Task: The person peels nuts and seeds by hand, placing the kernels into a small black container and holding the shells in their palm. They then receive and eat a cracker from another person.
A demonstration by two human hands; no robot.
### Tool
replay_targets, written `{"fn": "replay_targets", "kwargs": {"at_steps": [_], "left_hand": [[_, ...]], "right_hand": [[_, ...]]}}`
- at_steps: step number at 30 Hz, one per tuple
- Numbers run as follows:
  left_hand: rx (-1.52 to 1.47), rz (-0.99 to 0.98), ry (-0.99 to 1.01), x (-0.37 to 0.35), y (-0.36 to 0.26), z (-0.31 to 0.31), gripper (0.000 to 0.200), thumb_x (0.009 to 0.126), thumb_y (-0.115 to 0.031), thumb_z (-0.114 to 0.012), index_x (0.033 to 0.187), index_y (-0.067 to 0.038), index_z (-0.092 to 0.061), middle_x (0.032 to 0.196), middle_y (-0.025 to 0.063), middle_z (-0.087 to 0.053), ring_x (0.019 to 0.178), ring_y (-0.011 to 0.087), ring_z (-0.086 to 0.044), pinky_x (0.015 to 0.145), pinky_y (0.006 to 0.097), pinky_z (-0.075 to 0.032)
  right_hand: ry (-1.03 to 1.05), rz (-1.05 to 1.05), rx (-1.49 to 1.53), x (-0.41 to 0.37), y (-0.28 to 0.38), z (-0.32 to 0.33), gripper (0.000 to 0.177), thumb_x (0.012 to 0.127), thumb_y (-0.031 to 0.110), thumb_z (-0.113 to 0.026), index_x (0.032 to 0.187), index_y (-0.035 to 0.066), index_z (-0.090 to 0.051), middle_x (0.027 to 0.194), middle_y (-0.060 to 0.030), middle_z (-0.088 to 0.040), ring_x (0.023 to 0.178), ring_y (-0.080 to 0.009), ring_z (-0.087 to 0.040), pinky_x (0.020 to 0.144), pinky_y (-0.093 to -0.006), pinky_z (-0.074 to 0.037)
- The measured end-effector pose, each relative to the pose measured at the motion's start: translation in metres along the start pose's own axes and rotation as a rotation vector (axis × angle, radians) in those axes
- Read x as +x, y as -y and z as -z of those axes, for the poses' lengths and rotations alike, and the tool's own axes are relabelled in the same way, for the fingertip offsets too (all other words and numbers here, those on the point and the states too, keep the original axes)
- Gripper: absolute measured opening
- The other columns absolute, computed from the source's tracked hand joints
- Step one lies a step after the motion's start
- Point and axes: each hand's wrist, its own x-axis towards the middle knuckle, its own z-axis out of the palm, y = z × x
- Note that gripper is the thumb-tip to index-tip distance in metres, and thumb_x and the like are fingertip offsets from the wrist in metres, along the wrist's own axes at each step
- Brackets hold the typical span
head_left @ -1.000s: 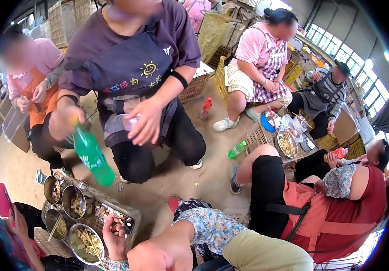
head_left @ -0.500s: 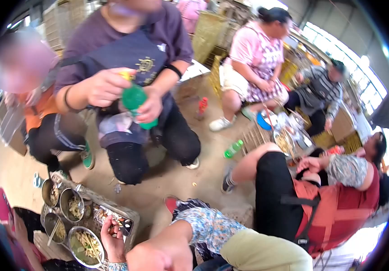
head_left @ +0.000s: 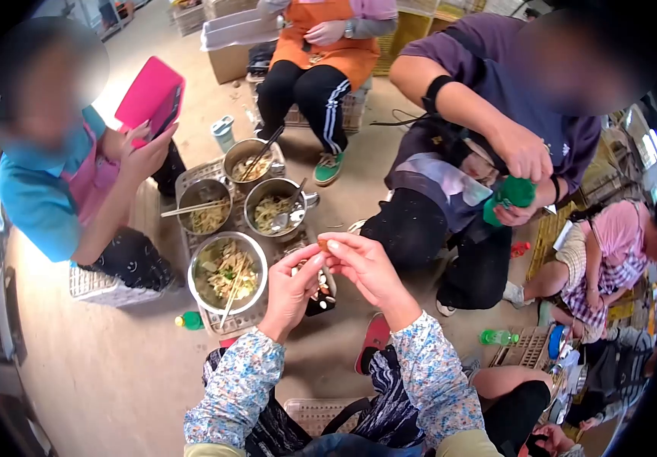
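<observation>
Both my hands are raised at the centre, fingertips together around a small brown piece [head_left: 324, 245]. My left hand [head_left: 294, 293] pinches it from the left and my right hand [head_left: 370, 270] from the right. Just behind and below them is a dark tray [head_left: 322, 303] with small white and brown pieces, partly hidden by my hands. To the left, a metal bowl [head_left: 199, 263] of noodles with chopsticks stands on an upturned crate [head_left: 191, 179]. Several smaller metal bowls of food stand beyond it, one of them [head_left: 304, 199] with a spoon.
At left a person holds a pink device [head_left: 152, 95]. Another in an orange apron [head_left: 328, 42] sits ahead; one at right grips a green bottle [head_left: 513, 194]. A cup [head_left: 223, 135] stands beyond the bowls. Green bottles [head_left: 498, 337] lie on the floor. More people sit at far right.
The view has swung left and down toward the bowls. My hands, apart before, have come together at the fingertips around the brown piece.
</observation>
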Motion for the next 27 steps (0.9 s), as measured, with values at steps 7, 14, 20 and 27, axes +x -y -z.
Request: {"fn": "replay_targets", "kwargs": {"at_steps": [7,14,20,27], "left_hand": [[0.128,-0.065,-0.057,0.003,-0.007,0.017,0.022,0.084,-0.013,-0.067,0.102,0.000,-0.064,0.064,-0.0061,-0.052,0.048,-0.0008,-0.035,0.042,0.0168,-0.024],[0.291,-0.060,-0.084,-0.001,-0.017,0.017,0.022,0.082,-0.016,-0.070,0.098,-0.001,-0.066,0.075,-0.0028,-0.061,0.054,-0.0003,-0.046,0.047,0.0137,-0.035],[0.385,-0.064,-0.058,0.000,-0.013,0.018,0.023,0.081,-0.016,-0.069,0.098,0.000,-0.066,0.085,0.0014,-0.064,0.065,0.0018,-0.052,0.056,0.0156,-0.042],[0.629,-0.230,-0.030,0.002,-0.005,0.019,0.015,0.080,-0.009,-0.065,0.091,0.002,-0.065,0.087,0.0045,-0.064,0.082,0.0071,-0.055,0.076,0.0221,-0.045]], "right_hand": [[0.000,0.159,-0.308,0.007,-0.007,-0.013,0.030,0.086,0.005,-0.062,0.115,-0.001,-0.059,0.098,-0.0059,-0.064,0.084,-0.0093,-0.060,0.074,-0.0220,-0.050],[0.006,0.487,-0.791,0.006,-0.007,-0.013,0.031,0.077,0.001,-0.067,0.108,0.000,-0.063,0.090,-0.0073,-0.064,0.077,-0.0114,-0.062,0.071,-0.0233,-0.050],[-0.060,0.612,-0.965,0.004,-0.014,-0.010,0.028,0.076,0.000,-0.066,0.104,0.002,-0.065,0.091,-0.0095,-0.064,0.072,-0.0161,-0.063,0.067,-0.0261,-0.051],[0.002,0.574,-1.011,0.001,-0.016,-0.004,0.027,0.077,0.001,-0.063,0.104,0.003,-0.063,0.090,-0.0117,-0.063,0.077,-0.0247,-0.063,0.068,-0.0310,-0.051]]}}
